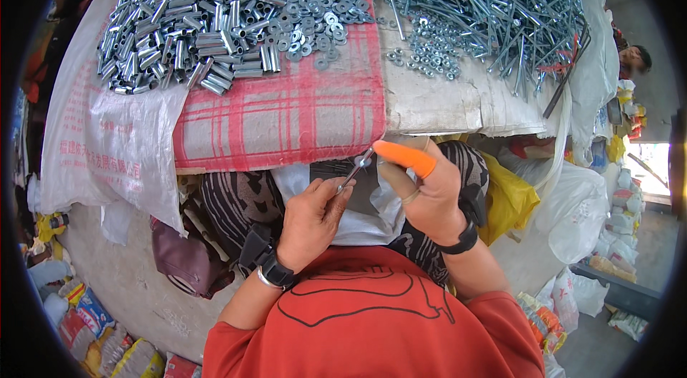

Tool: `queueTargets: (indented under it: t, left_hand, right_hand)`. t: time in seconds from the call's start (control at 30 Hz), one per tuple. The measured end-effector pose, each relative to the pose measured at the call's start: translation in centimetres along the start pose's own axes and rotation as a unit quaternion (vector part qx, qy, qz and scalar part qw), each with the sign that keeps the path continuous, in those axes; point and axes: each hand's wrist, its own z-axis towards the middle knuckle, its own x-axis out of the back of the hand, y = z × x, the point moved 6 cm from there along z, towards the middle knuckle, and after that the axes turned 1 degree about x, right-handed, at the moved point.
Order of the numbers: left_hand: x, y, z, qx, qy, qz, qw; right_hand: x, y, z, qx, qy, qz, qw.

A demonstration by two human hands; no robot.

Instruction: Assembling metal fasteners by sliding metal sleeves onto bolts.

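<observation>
Plainly, the left hand (309, 215) pinches a slim, shiny rod (351, 178); whether the right hand (435, 199) grips is unclear.

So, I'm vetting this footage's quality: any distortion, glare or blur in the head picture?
Head view: outer edges bow, fisheye-style, within a black border; a bright patch at far right washes out to white; metal tubes glint; the thin metal rod in the left hand shows little fine detail.

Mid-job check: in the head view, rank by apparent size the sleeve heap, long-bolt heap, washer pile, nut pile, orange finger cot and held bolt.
Largest to smallest:
1. Sleeve heap and long-bolt heap, too alike to rank
2. Washer pile
3. Nut pile
4. Orange finger cot
5. Held bolt, partly hidden
</observation>
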Motion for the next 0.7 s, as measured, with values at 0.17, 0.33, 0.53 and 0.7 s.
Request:
queueTargets:
  t: [0.17,0.33,0.53,0.7]
  left_hand:
    - [-0.1,0.6,0.1,-0.022,0.006,0.116,0.993]
    - [0.1,-0.8,0.6,-0.015,-0.004,0.111,0.994]
    - [-0.8,-1.3,1.3,0.044,-0.077,-0.065,0.994]
    - [-0.5,-3.2,0.9,0.139,-0.066,-0.103,0.983]
  right_hand:
    - [-0.4,2.9,-0.5,-0.252,-0.013,0.293,0.922]
    - [-1.6,3.8,0.0,-0.353,-0.104,0.294,0.882]
    - [2.5,5.5,8.4,-0.043,-0.007,-0.219,0.975]
    - [-1.7,10.5,10.2,-0.013,-0.033,-0.41,0.911]
